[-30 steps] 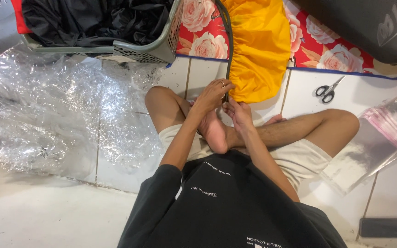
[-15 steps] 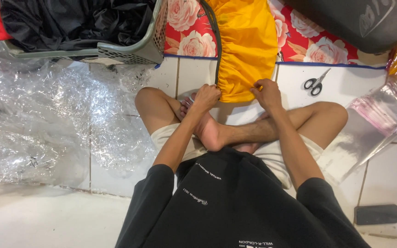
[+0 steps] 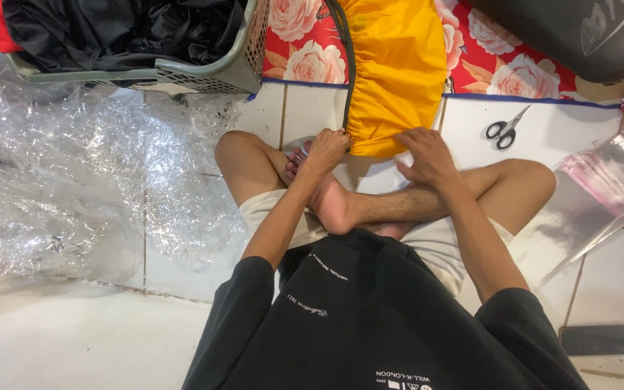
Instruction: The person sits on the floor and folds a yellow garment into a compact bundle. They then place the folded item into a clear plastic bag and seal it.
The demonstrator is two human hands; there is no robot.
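I sit cross-legged on a white tiled floor. A yellow fabric piece (image 3: 397, 65) with a dark elastic edge lies in front of me, stretching from the floral mat down to my feet. My left hand (image 3: 328, 149) pinches its near left corner at the dark edge. My right hand (image 3: 427, 154) rests fingers spread on the near right edge of the yellow fabric, pressing it flat against the floor.
A grey plastic basket (image 3: 204, 72) with black fabric stands at the back left. Crumpled clear plastic sheets (image 3: 74, 173) cover the floor on the left. Scissors (image 3: 505, 128) lie at the right, clear bags (image 3: 601, 180) beyond them, a dark phone (image 3: 594, 339) near my right knee.
My right hand has slid from beside the left hand out to the right along the yellow fabric's near edge. The left hand keeps its hold on the corner.
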